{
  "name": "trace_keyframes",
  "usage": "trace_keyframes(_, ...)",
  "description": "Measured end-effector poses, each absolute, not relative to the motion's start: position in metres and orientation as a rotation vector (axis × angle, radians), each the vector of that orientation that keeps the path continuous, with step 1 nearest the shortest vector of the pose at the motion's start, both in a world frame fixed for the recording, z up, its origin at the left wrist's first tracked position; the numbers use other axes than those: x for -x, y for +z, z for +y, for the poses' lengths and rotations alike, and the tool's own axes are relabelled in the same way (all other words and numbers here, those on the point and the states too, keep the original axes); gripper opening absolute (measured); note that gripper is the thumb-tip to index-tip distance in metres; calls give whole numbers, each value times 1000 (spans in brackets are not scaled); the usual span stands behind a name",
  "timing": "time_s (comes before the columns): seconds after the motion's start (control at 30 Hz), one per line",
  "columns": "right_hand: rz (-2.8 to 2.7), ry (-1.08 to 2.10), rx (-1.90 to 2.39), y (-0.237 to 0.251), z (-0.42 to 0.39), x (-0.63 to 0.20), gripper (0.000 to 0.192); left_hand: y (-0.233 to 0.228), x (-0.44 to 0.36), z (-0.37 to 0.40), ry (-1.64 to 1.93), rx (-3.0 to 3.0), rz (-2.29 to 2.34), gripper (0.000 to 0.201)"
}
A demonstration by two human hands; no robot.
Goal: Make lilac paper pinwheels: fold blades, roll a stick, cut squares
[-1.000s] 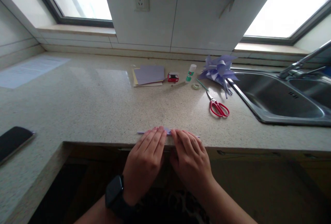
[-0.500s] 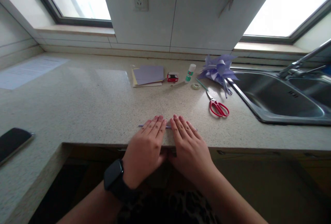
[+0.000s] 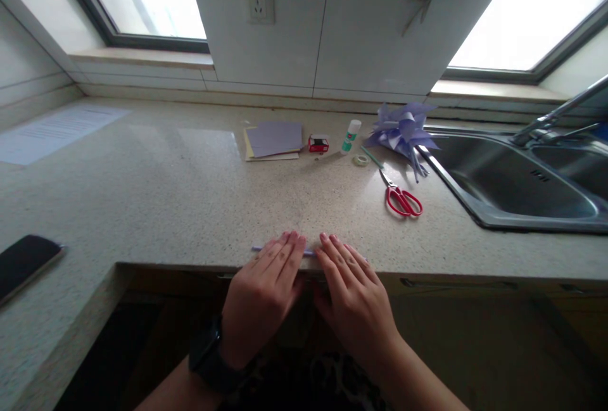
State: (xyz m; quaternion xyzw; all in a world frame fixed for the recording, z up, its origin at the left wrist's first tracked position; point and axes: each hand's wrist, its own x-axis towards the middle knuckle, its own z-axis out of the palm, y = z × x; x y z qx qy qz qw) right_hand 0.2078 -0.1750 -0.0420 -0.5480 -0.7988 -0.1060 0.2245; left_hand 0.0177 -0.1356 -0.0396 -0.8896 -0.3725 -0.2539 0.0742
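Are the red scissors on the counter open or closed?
Closed. The red scissors lie flat on the counter, blades together in one thin line, the two handle loops side by side.

The paper strip [image 3: 308,251] looked pale purple, the scissors [image 3: 403,200] had red handles, and the tabletop [image 3: 166,189] was speckled beige.

Left hand [image 3: 263,290] and right hand [image 3: 351,297] flat side by side on a thin purple paper strip [image 3: 308,251] at the countertop [image 3: 166,196] edge, red scissors [image 3: 401,199] at two o'clock, sink [image 3: 517,177] at three, phone [image 3: 23,259] at nine
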Motion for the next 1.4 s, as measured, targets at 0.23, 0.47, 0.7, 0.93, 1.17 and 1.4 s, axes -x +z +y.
trace_keyframes(0.23, -2188, -307, 1506, -44, -174, -208, 42, -49, -14, -141, -841, 2630, -1074, 42)
trace_keyframes(0.47, -2241, -256, 1579, -42, -166, -209, 58, -34, -21, -132, -699, 2726, -1199, 56)
trace_keyframes(0.7, -2308, -153, 1666, -31, -161, -208, 74, -28, -23, -120, -617, 2805, -1204, 65)
trace_keyframes(0.93, -2293, -129, 1667, -29, -160, -207, 76, -26, -22, -117, -623, 2820, -1171, 53)
trace_keyframes(1.17, -2294, -188, 1639, -35, -168, -208, 70, -29, -19, -122, -675, 2791, -1183, 41)
trace_keyframes(1.4, -2298, -149, 1669, -30, -163, -207, 73, -25, -24, -122, -588, 2807, -1254, 51)
